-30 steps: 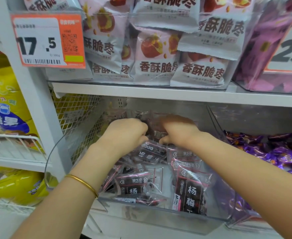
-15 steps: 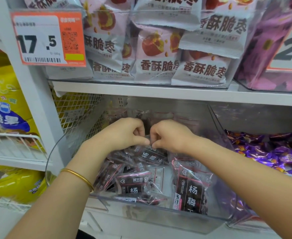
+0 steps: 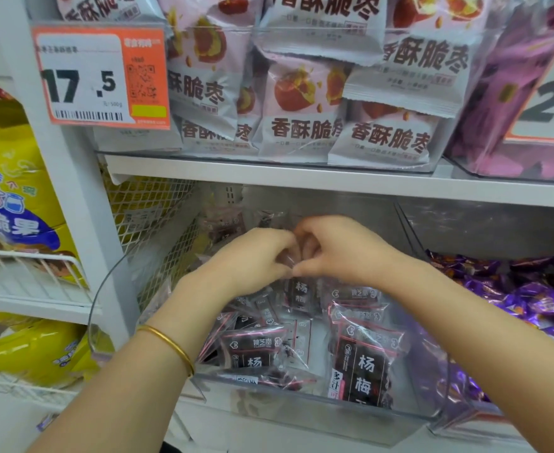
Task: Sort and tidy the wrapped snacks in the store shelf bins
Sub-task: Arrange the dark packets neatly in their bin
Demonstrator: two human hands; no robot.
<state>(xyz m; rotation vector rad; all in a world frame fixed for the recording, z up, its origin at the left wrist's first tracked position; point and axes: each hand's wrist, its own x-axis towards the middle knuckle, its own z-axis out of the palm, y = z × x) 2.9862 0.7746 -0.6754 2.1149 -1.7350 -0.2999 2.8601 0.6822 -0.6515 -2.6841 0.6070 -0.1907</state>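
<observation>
pinching one dark snack packet (image 3: 298, 291) by its top near the bin's (image 3: 301, 420) back edge, left hand (image 3: 252, 256) and right hand (image 3: 341, 250) both curled.

The near clear-wrapped snack packets (image 3: 364, 364) were black with pink edging. The shiny foil sweets (image 3: 530, 299) at right were purple.

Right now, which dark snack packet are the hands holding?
The dark clear-edged packet hanging upright below the pinching left hand and right hand; the others lie loose in the clear plastic bin.
</observation>
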